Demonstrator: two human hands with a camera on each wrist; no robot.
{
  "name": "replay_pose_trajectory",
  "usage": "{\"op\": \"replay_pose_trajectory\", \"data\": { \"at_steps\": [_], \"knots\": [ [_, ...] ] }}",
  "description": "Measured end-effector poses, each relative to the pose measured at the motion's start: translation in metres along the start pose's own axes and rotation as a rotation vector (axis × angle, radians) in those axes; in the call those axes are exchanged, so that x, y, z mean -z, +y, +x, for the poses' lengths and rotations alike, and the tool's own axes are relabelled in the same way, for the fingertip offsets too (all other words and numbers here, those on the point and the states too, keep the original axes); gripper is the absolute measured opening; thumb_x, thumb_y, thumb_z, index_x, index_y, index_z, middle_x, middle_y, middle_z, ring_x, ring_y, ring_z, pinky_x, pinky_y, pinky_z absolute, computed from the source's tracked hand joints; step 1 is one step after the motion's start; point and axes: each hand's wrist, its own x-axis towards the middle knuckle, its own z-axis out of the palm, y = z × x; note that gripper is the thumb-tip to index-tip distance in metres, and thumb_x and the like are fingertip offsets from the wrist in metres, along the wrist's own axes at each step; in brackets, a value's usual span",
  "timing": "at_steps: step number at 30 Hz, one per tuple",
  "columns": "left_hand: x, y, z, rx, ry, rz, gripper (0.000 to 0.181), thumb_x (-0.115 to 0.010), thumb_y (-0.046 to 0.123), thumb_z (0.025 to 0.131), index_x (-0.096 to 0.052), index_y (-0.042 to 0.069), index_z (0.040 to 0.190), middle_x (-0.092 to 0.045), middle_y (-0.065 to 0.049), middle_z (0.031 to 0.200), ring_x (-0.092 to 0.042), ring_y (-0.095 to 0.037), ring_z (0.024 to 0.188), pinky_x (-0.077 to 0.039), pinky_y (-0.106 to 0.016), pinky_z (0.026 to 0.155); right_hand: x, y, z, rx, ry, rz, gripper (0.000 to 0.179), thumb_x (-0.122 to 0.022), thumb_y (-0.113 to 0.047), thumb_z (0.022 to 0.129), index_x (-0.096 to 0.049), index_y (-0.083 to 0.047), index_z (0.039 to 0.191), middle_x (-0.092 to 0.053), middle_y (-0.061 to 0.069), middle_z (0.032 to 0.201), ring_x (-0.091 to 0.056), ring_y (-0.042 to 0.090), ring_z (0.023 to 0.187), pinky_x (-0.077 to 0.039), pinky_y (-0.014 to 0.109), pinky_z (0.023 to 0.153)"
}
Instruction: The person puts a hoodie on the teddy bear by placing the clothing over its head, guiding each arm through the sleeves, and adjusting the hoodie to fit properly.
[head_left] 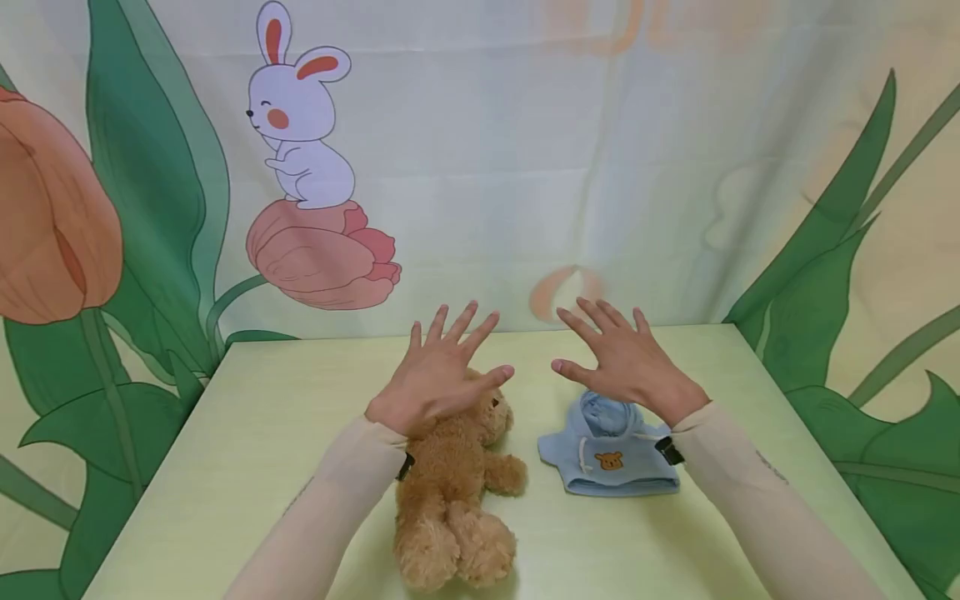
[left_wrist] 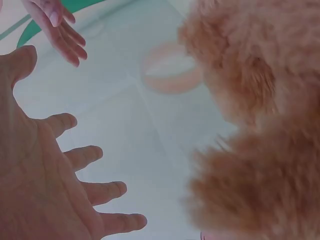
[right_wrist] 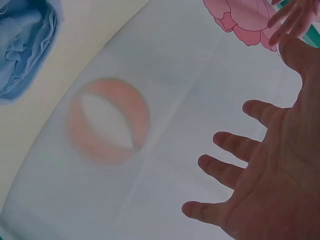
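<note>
A brown teddy bear (head_left: 442, 475) lies on the table with its legs toward me. Above its head my left hand (head_left: 435, 375) is spread, fingers straight, and covers part of the head in the head view. Blurred brown fur (left_wrist: 255, 165) fills the right side of the left wrist view. To the bear's right lies a small light-blue hoodie (head_left: 622, 462) with white drawstrings and a bear patch, its hood toward the back. My right hand (head_left: 626, 358) is spread over the hood's far side and holds nothing. Blue cloth (right_wrist: 25, 45) shows at the right wrist view's upper left corner.
The pale yellow-green table (head_left: 270, 442) ends at a hanging cloth backdrop (head_left: 480, 167) printed with tulips, leaves and a white rabbit. Dark straps (head_left: 670, 451) sit at the wrists of both light sleeves.
</note>
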Motion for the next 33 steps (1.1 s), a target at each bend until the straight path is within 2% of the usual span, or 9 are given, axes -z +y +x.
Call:
{"op": "replay_pose_trajectory", "data": {
  "at_steps": [4, 14, 22, 26, 30, 33],
  "knots": [
    [0.000, 0.008, 0.002, -0.005, -0.001, -0.034, 0.079, -0.034, 0.077, 0.090, -0.012, 0.039, 0.156, -0.006, 0.002, 0.167, -0.002, -0.039, 0.153, -0.007, -0.067, 0.117, 0.000, 0.005, -0.004, -0.010, -0.005, -0.006, 0.081, -0.040, -0.073, 0.092, -0.020, -0.031, 0.158, -0.019, 0.008, 0.165, -0.020, 0.038, 0.150, -0.010, 0.073, 0.113],
    [-0.001, 0.034, 0.007, -0.033, -0.020, -0.056, 0.078, -0.038, 0.073, 0.092, -0.015, 0.036, 0.157, -0.010, 0.001, 0.167, -0.012, -0.039, 0.152, -0.015, -0.065, 0.118, -0.001, 0.017, -0.014, -0.031, -0.006, 0.006, 0.080, -0.046, -0.069, 0.092, -0.021, -0.029, 0.158, -0.022, 0.010, 0.163, -0.024, 0.040, 0.147, -0.013, 0.072, 0.112],
    [-0.014, 0.053, 0.014, -0.075, -0.049, -0.030, 0.078, -0.044, 0.067, 0.093, -0.017, 0.033, 0.158, -0.017, -0.001, 0.166, -0.020, -0.036, 0.151, -0.022, -0.060, 0.118, -0.002, 0.025, -0.024, -0.059, -0.020, 0.017, 0.079, -0.050, -0.065, 0.093, -0.026, -0.024, 0.157, -0.028, 0.014, 0.160, -0.029, 0.041, 0.145, -0.015, 0.071, 0.113],
    [-0.021, 0.059, 0.017, -0.095, -0.042, -0.031, 0.075, -0.049, 0.061, 0.095, -0.025, 0.027, 0.157, -0.027, -0.002, 0.162, -0.028, -0.033, 0.148, -0.029, -0.054, 0.117, -0.004, 0.031, -0.028, -0.074, -0.022, 0.017, 0.079, -0.053, -0.062, 0.093, -0.029, -0.021, 0.156, -0.033, 0.015, 0.158, -0.033, 0.042, 0.143, -0.019, 0.069, 0.113],
    [-0.026, 0.065, 0.022, -0.092, -0.050, -0.082, 0.070, -0.054, 0.052, 0.097, -0.030, 0.021, 0.155, -0.036, -0.005, 0.158, -0.039, -0.029, 0.143, -0.038, -0.048, 0.113, -0.008, 0.038, -0.033, -0.084, -0.032, 0.004, 0.079, -0.056, -0.059, 0.092, -0.031, -0.019, 0.155, -0.038, 0.017, 0.154, -0.038, 0.042, 0.140, -0.023, 0.068, 0.112],
    [-0.032, 0.071, 0.028, -0.078, -0.093, -0.137, 0.068, -0.055, 0.047, 0.098, -0.031, 0.017, 0.154, -0.040, -0.007, 0.155, -0.047, -0.028, 0.137, -0.044, -0.047, 0.108, -0.011, 0.043, -0.037, -0.093, -0.047, -0.001, 0.078, -0.057, -0.056, 0.093, -0.032, -0.016, 0.154, -0.041, 0.019, 0.153, -0.040, 0.044, 0.138, -0.027, 0.068, 0.110]
  ]
}}
